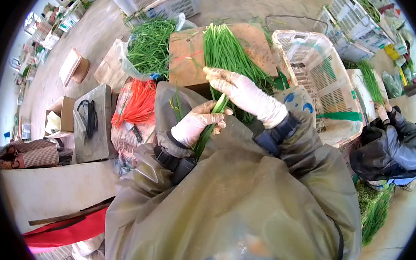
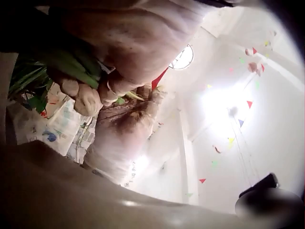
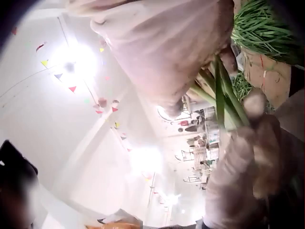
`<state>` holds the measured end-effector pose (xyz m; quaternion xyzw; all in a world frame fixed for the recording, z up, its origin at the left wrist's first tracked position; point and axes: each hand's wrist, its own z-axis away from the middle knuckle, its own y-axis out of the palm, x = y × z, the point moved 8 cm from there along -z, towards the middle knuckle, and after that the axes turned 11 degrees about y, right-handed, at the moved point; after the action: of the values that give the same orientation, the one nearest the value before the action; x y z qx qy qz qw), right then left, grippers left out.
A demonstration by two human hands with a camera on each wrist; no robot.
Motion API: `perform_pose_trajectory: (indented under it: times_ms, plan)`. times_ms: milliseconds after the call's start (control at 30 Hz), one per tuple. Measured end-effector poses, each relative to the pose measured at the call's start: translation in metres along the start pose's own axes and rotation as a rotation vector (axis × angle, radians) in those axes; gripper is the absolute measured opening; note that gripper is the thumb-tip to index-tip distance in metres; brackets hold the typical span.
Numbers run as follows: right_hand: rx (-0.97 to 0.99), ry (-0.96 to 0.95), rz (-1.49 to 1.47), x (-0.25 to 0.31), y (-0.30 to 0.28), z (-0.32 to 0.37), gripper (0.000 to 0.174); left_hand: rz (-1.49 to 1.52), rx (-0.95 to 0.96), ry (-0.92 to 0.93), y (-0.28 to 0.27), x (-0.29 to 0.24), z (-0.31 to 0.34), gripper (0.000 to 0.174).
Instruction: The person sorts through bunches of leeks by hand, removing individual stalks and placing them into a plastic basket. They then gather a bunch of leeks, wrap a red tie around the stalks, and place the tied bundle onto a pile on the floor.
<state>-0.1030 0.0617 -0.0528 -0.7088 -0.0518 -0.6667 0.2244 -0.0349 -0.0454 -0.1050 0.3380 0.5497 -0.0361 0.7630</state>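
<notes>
My gloved left hand (image 1: 193, 126) grips a small bunch of green chives (image 1: 221, 104), fingers and thumb wrapped around the stems. The leaves trail down below that hand over the apron. My gloved right hand (image 1: 251, 98) is held with straight fingers across the pale stem ends. In the left wrist view its soiled palm (image 2: 126, 121) faces these ends. The right wrist view shows the stems (image 3: 221, 98) running from the left hand (image 3: 238, 167) up to the right palm. Just beyond both hands, a larger heap of chives (image 1: 227, 46) lies on a brown block (image 1: 185, 49).
A plastic bag of loose chives (image 1: 151, 43) stands left of the block, with a heap of orange-red strips (image 1: 138, 103) nearer me. To the right is a white crate (image 1: 317, 63) with green tape. Another person (image 1: 392, 144) sits at far right, handling chives.
</notes>
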Motion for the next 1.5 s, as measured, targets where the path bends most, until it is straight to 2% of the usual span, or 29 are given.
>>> perform_pose_trajectory:
  times_ms: [67,100,167,233,267,300,367,400,433,500,533,633,833,900,933,967,1100,1133,1167,1200,1233,1267,1300,1333,1367,1400,1433,1467,1500]
  plan:
    - [-0.304,-0.059,-0.139,-0.001,-0.028,0.0,0.032,-0.031,-0.107,0.097,-0.007,-0.023,-0.012,0.034]
    - [-0.455,-0.056,-0.288,0.005,-0.05,0.005,0.033,0.093,-0.128,0.104,-0.023,-0.026,-0.025,0.029]
    - [-0.502,-0.023,-0.183,-0.009,-0.061,0.004,0.042,0.225,0.175,0.557,-0.036,-0.066,-0.065,0.023]
    - [-0.31,0.079,-0.354,-0.043,-0.021,-0.006,0.05,0.503,-0.387,0.467,-0.063,-0.065,-0.092,0.018]
    - [-0.183,0.246,-0.278,-0.058,0.0,-0.006,0.054,0.694,-0.31,0.456,-0.071,-0.053,-0.117,0.014]
    - [-0.378,-0.061,0.238,-0.059,0.005,-0.005,0.06,0.695,-0.168,0.427,-0.076,-0.039,-0.138,0.016]
    - [-0.289,0.273,0.012,-0.1,0.007,-0.009,0.061,0.515,-0.341,0.397,-0.073,-0.02,-0.159,0.019]
    - [-0.228,0.438,-0.136,-0.103,-0.001,-0.012,0.061,0.448,-0.283,0.437,-0.073,-0.016,-0.166,0.025]
    - [-0.253,0.44,-0.157,-0.128,-0.015,-0.019,0.058,0.34,-0.189,0.443,-0.074,-0.012,-0.171,0.037]
    - [-0.328,0.407,0.048,-0.127,-0.055,-0.035,0.061,0.149,-0.32,0.383,-0.085,-0.011,-0.162,0.047]
    - [-0.35,0.428,0.011,-0.139,-0.071,-0.049,0.06,0.044,-0.385,0.338,-0.103,-0.002,-0.162,0.049]
    - [-0.373,0.464,0.024,-0.134,-0.098,-0.1,0.055,0.02,-0.399,0.234,-0.14,0.022,-0.16,0.046]
    - [-0.394,0.56,0.076,-0.211,-0.095,-0.2,0.061,0.053,-0.433,0.153,-0.161,0.044,-0.152,0.044]
    - [-0.405,0.567,0.629,-0.206,-0.091,-0.21,0.062,0.035,-0.43,0.096,-0.163,0.05,-0.153,0.044]
    - [-0.338,0.653,0.538,-0.215,-0.092,-0.205,0.063,0.04,-0.428,0.107,-0.163,0.049,-0.154,0.042]
    - [-0.357,0.627,0.546,-0.205,-0.093,-0.196,0.06,0.045,-0.421,0.107,-0.164,0.049,-0.156,0.042]
    - [-0.503,0.397,0.5,-0.156,-0.134,-0.119,0.046,0.075,-0.447,0.137,-0.172,0.046,-0.158,0.036]
    - [-0.577,0.262,0.635,-0.144,-0.152,-0.09,0.038,0.069,-0.435,0.154,-0.172,0.046,-0.16,0.035]
    - [-0.687,0.251,0.552,-0.143,-0.178,-0.052,0.034,0.067,-0.418,0.165,-0.17,0.049,-0.162,0.034]
    - [-0.766,0.318,0.352,-0.114,-0.195,-0.01,0.034,0.079,-0.396,0.165,-0.166,0.049,-0.163,0.034]
    - [-0.869,0.317,0.28,-0.134,-0.232,0.036,0.034,0.088,-0.375,0.162,-0.162,0.05,-0.165,0.034]
    - [-1.034,0.325,0.37,-0.145,-0.264,0.095,0.033,0.092,-0.355,0.151,-0.161,0.053,-0.167,0.034]
    - [-1.132,0.432,0.37,-0.142,-0.285,0.148,0.033,0.102,-0.331,0.134,-0.158,0.056,-0.169,0.035]
    - [-1.191,0.594,0.631,-0.166,-0.319,0.218,0.038,0.117,-0.292,0.127,-0.156,0.058,-0.171,0.035]
    - [-1.254,0.809,0.721,-0.167,-0.327,0.277,0.044,0.131,-0.262,0.123,-0.153,0.06,-0.172,0.035]
    - [-1.304,0.9,0.924,-0.216,-0.353,0.365,0.051,0.121,-0.254,0.098,-0.15,0.063,-0.173,0.035]
    - [-1.481,0.801,0.41,-0.198,-0.327,0.395,0.052,0.111,-0.256,0.083,-0.148,0.065,-0.174,0.036]
    - [-1.616,0.98,0.664,-0.205,-0.319,0.446,0.059,0.086,-0.242,0.063,-0.146,0.07,-0.175,0.035]
    - [-1.522,1.494,0.559,-0.256,-0.316,0.509,0.07,0.085,-0.232,0.045,-0.146,0.075,-0.174,0.034]
